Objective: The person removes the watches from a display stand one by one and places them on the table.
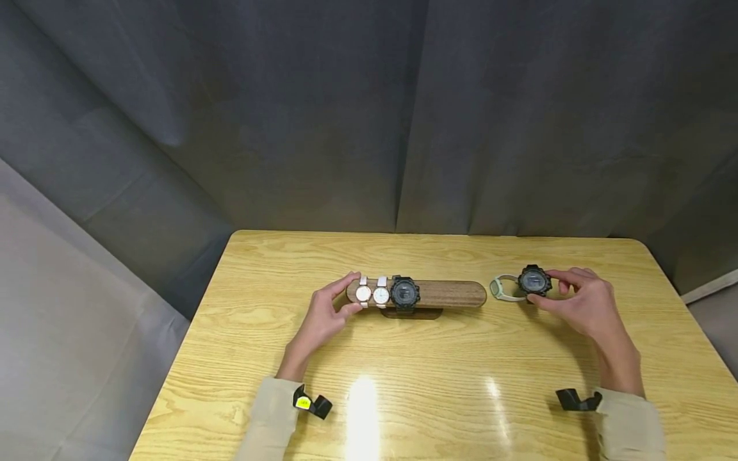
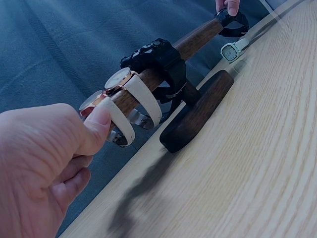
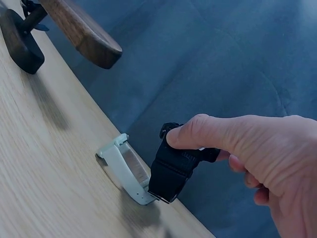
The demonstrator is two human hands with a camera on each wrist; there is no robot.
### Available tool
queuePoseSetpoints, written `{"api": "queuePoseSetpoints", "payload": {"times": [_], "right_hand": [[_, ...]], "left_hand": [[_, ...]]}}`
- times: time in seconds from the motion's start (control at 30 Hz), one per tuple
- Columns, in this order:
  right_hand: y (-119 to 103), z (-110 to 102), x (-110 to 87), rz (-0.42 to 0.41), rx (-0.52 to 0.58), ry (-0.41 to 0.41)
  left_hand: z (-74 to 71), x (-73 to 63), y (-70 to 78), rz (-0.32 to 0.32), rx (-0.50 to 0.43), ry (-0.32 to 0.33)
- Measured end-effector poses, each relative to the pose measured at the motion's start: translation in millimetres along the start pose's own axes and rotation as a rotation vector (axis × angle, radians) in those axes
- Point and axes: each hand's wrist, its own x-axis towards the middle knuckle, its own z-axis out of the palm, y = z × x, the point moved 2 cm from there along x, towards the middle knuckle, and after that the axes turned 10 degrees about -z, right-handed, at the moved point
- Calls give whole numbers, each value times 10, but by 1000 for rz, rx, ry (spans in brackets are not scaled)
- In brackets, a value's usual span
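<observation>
Curtain [image 1: 311,115] in dark gray hangs beyond both hands, and a shiny wood-grain table [image 1: 426,378] sits under them. Between the hands there's a brown wooden watch stand [image 1: 452,294], with a long round-ended bar on a darker foot. Left hand [image 1: 325,317] pinches the bar's end, thumb and fingers nearly closed around it. Right hand [image 1: 585,304] has a chunky black digital watch [image 1: 534,280] between thumb and fingers, a small gap apart. A similar black watch [image 1: 405,294] is on the bar, right of the left hand. Pale green watch [image 1: 496,288] is on the table, just left of the right hand. Right at the left fingertips: nearer white watch [image 1: 363,293], then farther white watch [image 1: 381,295], both rose-gold cased. Only the left wrist cam shows their buckles dangling under the bar.
</observation>
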Motion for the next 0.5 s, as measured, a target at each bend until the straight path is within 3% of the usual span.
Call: {"api": "queuePoseSetpoints", "payload": {"times": [0.5], "right_hand": [[130, -69, -40, 124, -55, -111]], "left_hand": [[6, 6, 2, -14, 13, 1]]}}
